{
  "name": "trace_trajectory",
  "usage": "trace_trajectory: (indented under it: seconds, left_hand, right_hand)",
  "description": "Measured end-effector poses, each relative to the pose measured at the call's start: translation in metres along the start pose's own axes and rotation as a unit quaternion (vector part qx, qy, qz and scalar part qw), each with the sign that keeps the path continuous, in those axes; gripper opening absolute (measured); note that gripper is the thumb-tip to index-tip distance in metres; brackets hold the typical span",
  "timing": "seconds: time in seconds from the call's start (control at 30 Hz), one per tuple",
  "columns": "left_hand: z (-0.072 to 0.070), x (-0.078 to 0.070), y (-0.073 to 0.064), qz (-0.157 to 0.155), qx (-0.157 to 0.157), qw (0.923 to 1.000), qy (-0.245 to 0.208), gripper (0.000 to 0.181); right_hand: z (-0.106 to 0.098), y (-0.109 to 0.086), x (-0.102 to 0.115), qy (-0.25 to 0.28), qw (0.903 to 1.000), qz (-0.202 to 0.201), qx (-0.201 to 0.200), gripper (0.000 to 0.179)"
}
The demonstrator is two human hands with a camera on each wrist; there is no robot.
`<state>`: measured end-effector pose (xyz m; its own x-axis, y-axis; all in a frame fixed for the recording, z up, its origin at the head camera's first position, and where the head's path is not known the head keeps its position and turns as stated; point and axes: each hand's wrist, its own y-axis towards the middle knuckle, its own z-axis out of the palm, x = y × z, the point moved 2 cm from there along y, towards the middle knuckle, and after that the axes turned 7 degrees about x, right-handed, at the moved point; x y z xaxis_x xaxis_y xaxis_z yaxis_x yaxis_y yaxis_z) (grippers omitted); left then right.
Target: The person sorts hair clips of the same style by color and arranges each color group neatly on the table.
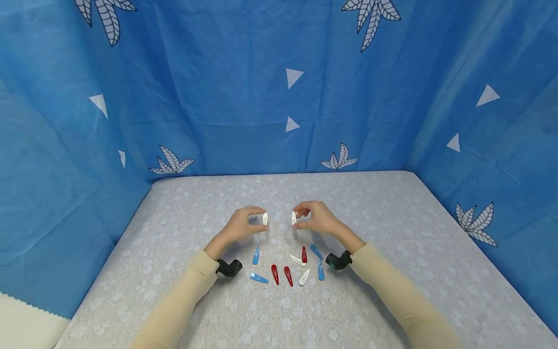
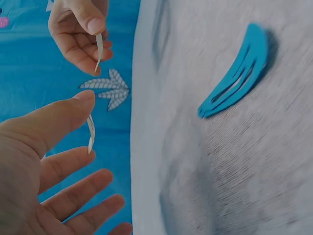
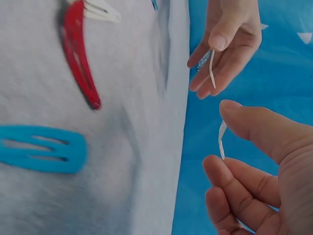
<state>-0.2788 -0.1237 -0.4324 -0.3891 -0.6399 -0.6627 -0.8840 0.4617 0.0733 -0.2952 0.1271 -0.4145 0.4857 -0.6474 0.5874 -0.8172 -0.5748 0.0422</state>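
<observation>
My left hand pinches a white snap hair clip by its two ends, between thumb and index finger. A second white hair clip is held the same way by my right hand. Both clips are raised above the table, a short gap apart and facing each other. Seen edge-on in the left wrist view, the left clip looks thin and slightly bent, with the other fingers spread below. In the right wrist view, the right clip spans thumb and fingertip.
On the patterned tabletop, nearer me, lie several loose hair clips: blue ones like this clip, red ones like this clip, and white clips. Blue curtains border the table at the back and sides.
</observation>
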Motion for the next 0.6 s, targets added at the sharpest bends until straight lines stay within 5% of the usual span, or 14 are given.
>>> trace_trajectory:
  seconds: [0.27,0.6]
  left_hand:
    - [-0.009,0.010,0.019,-0.022,-0.007,0.9996,-0.014,0.052]
    - [-0.004,0.018,0.036,-0.044,0.007,0.9987,-0.023,0.051]
  right_hand:
    - [-0.005,0.034,-0.002,0.008,0.9998,0.018,0.004,0.045]
    - [0.010,0.062,-0.013,0.055,0.9969,0.045,0.033,0.046]
